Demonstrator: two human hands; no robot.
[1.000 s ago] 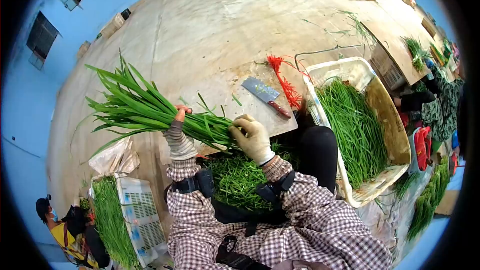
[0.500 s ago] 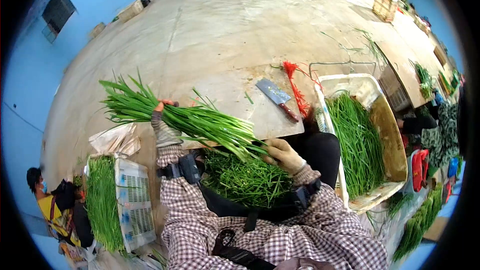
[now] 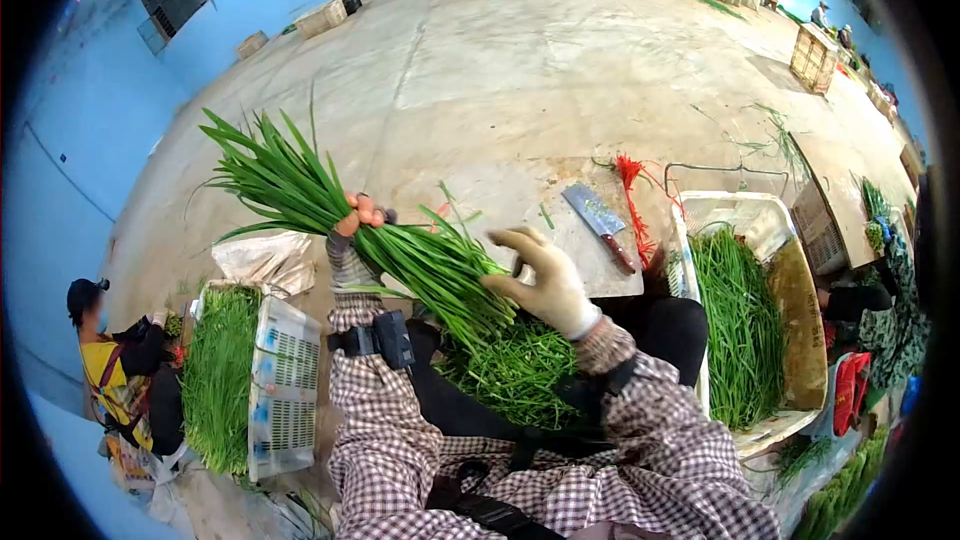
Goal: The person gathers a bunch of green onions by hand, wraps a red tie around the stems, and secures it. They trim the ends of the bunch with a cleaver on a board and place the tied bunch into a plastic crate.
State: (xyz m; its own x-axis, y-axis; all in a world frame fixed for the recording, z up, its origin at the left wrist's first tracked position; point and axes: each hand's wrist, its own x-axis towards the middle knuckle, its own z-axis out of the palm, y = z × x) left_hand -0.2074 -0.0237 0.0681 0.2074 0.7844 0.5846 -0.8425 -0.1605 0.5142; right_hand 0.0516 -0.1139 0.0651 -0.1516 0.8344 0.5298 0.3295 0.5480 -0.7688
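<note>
My left hand [image 3: 365,212] is closed around the middle of a thick bunch of garlic chives [image 3: 430,265], its bare fingertips showing on top. Dark green leaves fan out to the upper left, while the paler stem ends point down to the right. Close beside those stem ends is my right hand [image 3: 550,285] in a pale glove, thumb and fingers apart with nothing between them. Loose green trimmings [image 3: 520,375] lie in a heap below the bunch, at my lap. A cleaver [image 3: 600,227] with a dark red handle rests on the board [image 3: 625,283] beyond my right hand.
Red ties [image 3: 630,175] lie beside the cleaver. To the right stands a stained white crate [image 3: 803,340] filled with chives, to the left another white crate [image 3: 285,380] of chives. A person [image 3: 125,370] sits at the far left. Wooden boxes [image 3: 815,58] stand farther off.
My right hand has let go of the thin strands at the stem ends and opened, rising slightly. My left hand still grips the bunch, now tilted more steeply. The whole view has shifted.
</note>
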